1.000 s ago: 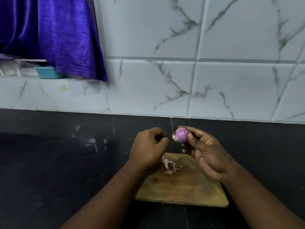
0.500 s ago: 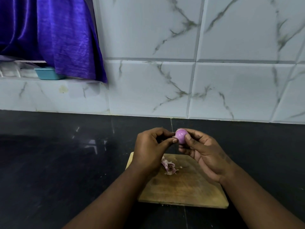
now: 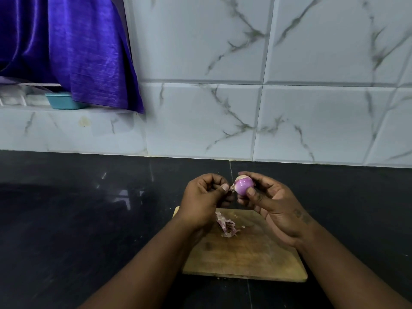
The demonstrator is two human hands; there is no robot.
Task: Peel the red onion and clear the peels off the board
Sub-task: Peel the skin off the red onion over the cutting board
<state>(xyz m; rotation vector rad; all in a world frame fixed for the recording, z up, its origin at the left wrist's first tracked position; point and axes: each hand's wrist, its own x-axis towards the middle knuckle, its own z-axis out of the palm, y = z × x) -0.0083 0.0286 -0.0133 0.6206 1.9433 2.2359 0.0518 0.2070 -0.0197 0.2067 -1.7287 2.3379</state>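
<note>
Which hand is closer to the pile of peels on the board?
Left. The left hand is just up and left of the peels; the right hand sits farther right, holding the onion.

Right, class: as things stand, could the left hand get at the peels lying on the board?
Probably yes. The peels lie uncovered on the board just below the left hand, with nothing between. It is pinching the root end of the red onion, though, so it must let go first.

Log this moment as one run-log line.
phase: peeling | right hand: holds red onion above board | left hand: pinches red onion's root end | peels: on board, not yet cleared
</note>
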